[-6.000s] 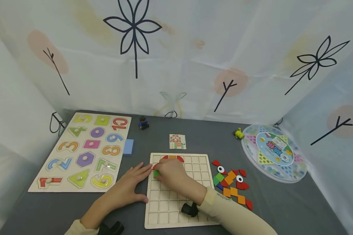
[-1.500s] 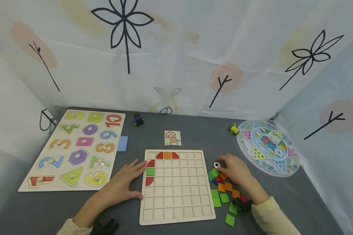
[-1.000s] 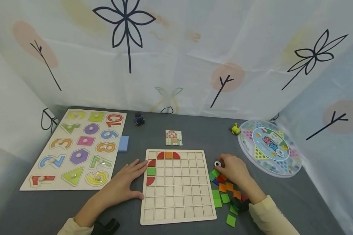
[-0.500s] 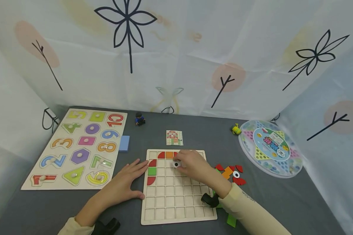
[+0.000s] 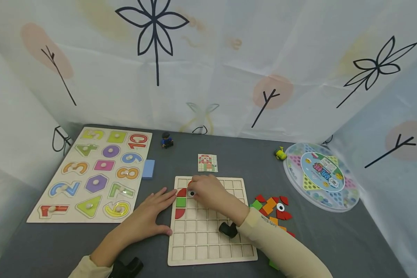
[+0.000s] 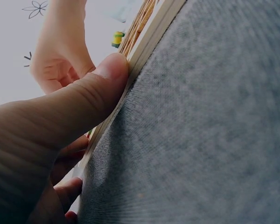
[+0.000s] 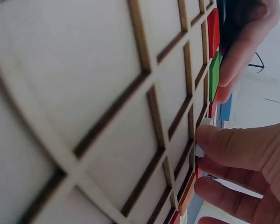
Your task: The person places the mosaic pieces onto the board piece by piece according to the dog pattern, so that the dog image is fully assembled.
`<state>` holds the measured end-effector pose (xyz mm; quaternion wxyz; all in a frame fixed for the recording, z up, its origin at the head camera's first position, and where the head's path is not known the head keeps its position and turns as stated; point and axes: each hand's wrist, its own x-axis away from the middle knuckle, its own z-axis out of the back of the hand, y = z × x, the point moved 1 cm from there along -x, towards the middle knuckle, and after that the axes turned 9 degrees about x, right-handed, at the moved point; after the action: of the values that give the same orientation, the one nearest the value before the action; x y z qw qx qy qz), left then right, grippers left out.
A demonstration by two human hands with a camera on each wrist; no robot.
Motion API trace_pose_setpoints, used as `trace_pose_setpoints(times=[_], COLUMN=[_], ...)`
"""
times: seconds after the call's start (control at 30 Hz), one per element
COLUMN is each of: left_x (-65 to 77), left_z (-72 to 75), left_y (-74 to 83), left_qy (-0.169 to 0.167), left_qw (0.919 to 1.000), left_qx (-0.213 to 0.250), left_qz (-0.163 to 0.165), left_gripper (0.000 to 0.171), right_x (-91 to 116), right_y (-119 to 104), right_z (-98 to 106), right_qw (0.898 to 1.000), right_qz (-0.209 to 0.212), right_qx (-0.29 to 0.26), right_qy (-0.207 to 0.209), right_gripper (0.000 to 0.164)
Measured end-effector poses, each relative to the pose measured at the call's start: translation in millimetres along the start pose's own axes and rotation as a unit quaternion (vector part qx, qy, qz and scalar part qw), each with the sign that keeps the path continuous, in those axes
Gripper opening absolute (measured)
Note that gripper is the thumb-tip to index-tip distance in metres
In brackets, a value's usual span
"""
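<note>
Eye piece (image 5: 192, 194) pinched between thumb and fingers of right hand (image 5: 208, 193), at second row of grid board (image 5: 194, 253), just right of red piece (image 5: 182, 192). Seated or not: can't tell. Looks like placing step; next move seems to call for squaring piece to cell, pressing flat, letting go. Left hand (image 5: 151, 214) spread, gripping nothing, touching board's left edge. Unfilled cells below give room. Right sleeve (image 5: 281, 243) crosses board's right edge, near loose pieces (image 5: 270, 204). Pattern card (image 5: 207, 163) beyond far edge.
</note>
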<state>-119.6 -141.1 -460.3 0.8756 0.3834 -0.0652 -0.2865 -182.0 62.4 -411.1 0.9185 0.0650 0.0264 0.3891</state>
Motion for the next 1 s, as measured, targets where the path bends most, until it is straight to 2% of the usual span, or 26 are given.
trace_pose_setpoints(times=[0.5,0.87,1.0], left_x=[-1.0,-6.4,-3.5], left_z=[-0.2,-3.1,-3.3], left_y=[0.6,-0.1,-3.6], left_qy=[-0.006,-0.012,-0.010], left_qw=[1.0000,0.9999,0.9998], left_qx=[0.002,0.005,0.000], left_qz=[0.005,0.008,0.016], left_gripper=[0.097,0.097,0.099], right_x=[-3,4,15], right_y=[4,8,17], right_z=[4,-1,6], right_qw=[1.000,0.999,0.998], right_qz=[0.003,-0.007,-0.011], right_qx=[-0.003,-0.027,-0.044], right_qy=[-0.026,0.020,0.038], right_gripper=[0.028,0.022,0.022])
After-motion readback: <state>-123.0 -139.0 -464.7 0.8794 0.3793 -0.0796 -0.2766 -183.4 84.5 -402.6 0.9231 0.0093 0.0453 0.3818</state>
